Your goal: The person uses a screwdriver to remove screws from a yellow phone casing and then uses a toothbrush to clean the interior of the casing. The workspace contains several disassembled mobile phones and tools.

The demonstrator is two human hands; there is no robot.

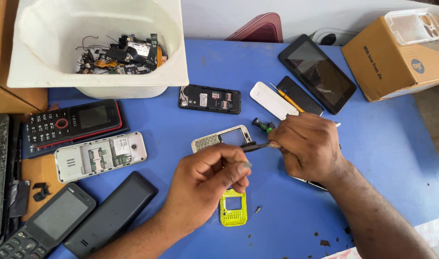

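L hand (207, 180) pinched on yellow-green frame (233, 207)

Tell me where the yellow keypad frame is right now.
In the head view the yellow keypad frame lies on the blue table, low and centre, just under the left hand, with a small screw to its right.

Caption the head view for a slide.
Two hands, left and right, work tweezers over a phone frame amid dismantled phones on a blue table.
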